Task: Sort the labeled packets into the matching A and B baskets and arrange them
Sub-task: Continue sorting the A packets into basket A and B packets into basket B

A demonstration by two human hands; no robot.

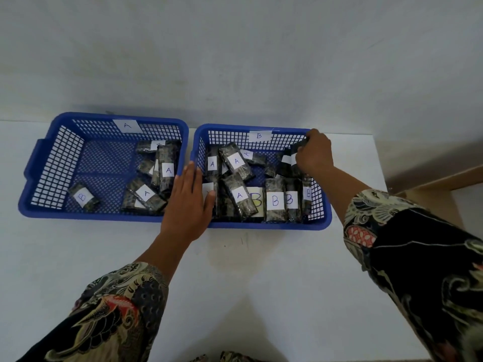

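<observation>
On the white surface (235, 283), seen from the head camera, I have two blue baskets side by side, their inner rims almost touching. I see the A basket (52, 163) on my left with its paper tag on the far wall, and the B basket (324, 220) on my right tagged the same way.

My left hand (188, 202) lies flat across the gap between the two baskets, fingers straight and together, pointing away from me. Its grip is open; the thumb rests on a white-labelled packet (209, 190) at the near left corner of the B basket, and the fingertips reach the rims where the baskets meet.

My right hand (313, 152) is at the far right corner of the B basket, fingers curled down. Its grip is closed around a dark packet (298, 147), whose end sticks out to the left of the knuckles; its label letter I cannot read.

Dark packets with white labels sit in both baskets. The A basket holds several marked A toward its right side and one marked B (83, 197) alone near its front left. The B basket holds a mixed heap: A packets (236, 162) on the left and middle, B packets (275, 201) standing in a row along the near right wall.
</observation>
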